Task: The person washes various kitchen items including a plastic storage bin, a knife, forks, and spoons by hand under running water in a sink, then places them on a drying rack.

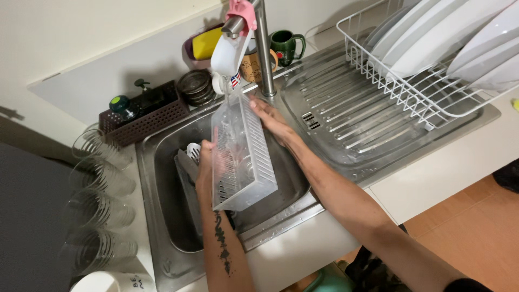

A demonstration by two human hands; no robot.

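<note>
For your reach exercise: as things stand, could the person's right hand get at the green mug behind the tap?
Probably yes. The right hand rests on the clear slotted basket just below the tap post; the green mug stands beyond it, with open counter beside the post.

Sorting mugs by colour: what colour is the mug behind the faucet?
Dark green mug, seen in the head view.

Blocked above by the faucet (263,48) and at left by glasses (100,178). Crowded at right by the dish rack (411,86); open over the drainboard (346,124).
</note>
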